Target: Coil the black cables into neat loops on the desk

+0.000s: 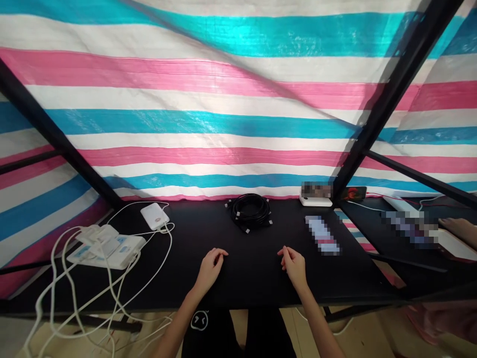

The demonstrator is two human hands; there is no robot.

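Observation:
My left hand (210, 267) rests on the black tabletop (253, 278) with its fingers loosely curled in and nothing in them. To its right, a gap apart, my right hand (294, 266) lies on the same surface, also loosely closed and holding nothing. Beyond both hands, near the back edge, sits a coiled black cable (257, 222) with several light-coloured connector ends sticking out around it. Neither hand touches the coil. A phone-like object (322, 235), blurred out, lies to the right of my right hand.
At left are a white power bank (152, 216), a white power strip (128, 251) and tangled white cables (54, 278). A white device (316, 201) stands at the back right. Black frame posts (398, 84) flank the table. Another person's hand (458, 227) is at far right.

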